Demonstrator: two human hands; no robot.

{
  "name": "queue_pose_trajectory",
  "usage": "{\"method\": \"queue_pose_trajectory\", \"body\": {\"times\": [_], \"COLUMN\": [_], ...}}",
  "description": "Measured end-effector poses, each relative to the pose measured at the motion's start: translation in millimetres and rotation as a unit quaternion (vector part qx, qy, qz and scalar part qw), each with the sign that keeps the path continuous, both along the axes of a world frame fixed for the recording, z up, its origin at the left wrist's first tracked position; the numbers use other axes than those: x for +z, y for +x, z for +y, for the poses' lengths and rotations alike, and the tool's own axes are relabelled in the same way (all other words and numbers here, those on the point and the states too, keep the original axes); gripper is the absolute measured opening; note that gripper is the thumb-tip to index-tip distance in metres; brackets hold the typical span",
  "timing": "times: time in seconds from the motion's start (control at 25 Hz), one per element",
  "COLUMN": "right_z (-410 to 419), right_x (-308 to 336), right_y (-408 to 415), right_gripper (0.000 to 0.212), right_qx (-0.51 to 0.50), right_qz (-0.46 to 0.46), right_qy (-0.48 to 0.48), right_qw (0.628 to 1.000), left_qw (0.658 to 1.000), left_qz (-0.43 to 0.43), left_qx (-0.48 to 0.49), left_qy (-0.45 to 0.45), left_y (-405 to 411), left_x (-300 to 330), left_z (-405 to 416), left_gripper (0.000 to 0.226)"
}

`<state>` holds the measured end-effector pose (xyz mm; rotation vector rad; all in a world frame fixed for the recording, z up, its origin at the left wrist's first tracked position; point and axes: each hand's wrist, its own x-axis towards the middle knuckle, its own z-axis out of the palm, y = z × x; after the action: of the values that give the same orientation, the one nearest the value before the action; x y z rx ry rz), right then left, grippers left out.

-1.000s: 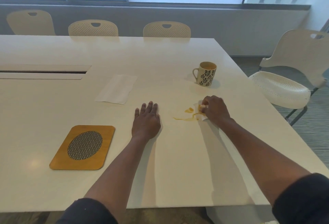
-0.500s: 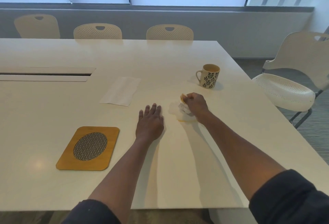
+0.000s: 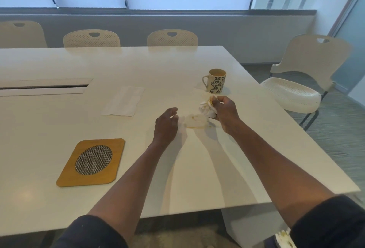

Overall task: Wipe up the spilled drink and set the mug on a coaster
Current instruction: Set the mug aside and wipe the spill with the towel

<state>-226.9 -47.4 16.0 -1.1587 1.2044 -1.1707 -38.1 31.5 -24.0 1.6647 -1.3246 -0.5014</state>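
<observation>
My right hand (image 3: 225, 109) grips a crumpled, yellow-stained paper napkin (image 3: 205, 107), lifted just off the white table (image 3: 177, 168). A wet patch with yellow traces of the spilled drink (image 3: 194, 122) lies below and left of it. My left hand (image 3: 166, 123) hovers beside the patch, fingers loosely curled and holding nothing. The cream mug with a dark leaf pattern (image 3: 215, 81) stands upright behind my right hand. A wooden coaster with a woven oval centre (image 3: 91, 162) lies at the near left.
A flat, clean napkin (image 3: 123, 100) lies left of the mug. A cable slot (image 3: 43, 87) runs across the table's left side. Chairs (image 3: 171, 37) line the far edge, and another chair (image 3: 302, 82) stands at the right. The table's right edge is close to the mug.
My right hand lifted the napkin off the table after wiping leftward across the spill. My left hand rose from lying flat and its fingers curled loosely.
</observation>
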Motion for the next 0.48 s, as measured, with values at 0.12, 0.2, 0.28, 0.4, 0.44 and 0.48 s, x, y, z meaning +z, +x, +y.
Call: {"method": "queue_pose_trajectory", "body": {"times": [0.12, 0.2, 0.28, 0.4, 0.44, 0.48], "right_z": [13, 20, 24, 26, 27, 26], "right_x": [2, 3, 3, -1, -3, -4], "right_y": [-15, -28, -45, -76, -86, -98], "right_gripper": [0.028, 0.026, 0.024, 0.021, 0.019, 0.016], "right_qx": [-0.027, -0.035, -0.047, -0.072, -0.081, -0.089], "right_qz": [0.009, 0.026, 0.049, 0.060, 0.062, 0.067], "right_qy": [-0.015, -0.033, -0.054, -0.076, -0.082, -0.087], "right_qw": [0.999, 0.998, 0.996, 0.993, 0.991, 0.990], "left_qw": [0.986, 0.976, 0.969, 0.967, 0.967, 0.968], "left_qz": [0.146, 0.184, 0.196, 0.193, 0.189, 0.176], "left_qx": [-0.076, -0.120, -0.151, -0.166, -0.172, -0.179], "left_qy": [0.002, 0.003, -0.014, -0.013, -0.010, -0.012], "left_y": [-42, -69, -91, -119, -128, -139], "left_x": [15, 25, 34, 39, 41, 41], "left_z": [-1, -2, -3, -7, -9, -11], "left_gripper": [0.032, 0.032, 0.027, 0.025, 0.026, 0.028]}}
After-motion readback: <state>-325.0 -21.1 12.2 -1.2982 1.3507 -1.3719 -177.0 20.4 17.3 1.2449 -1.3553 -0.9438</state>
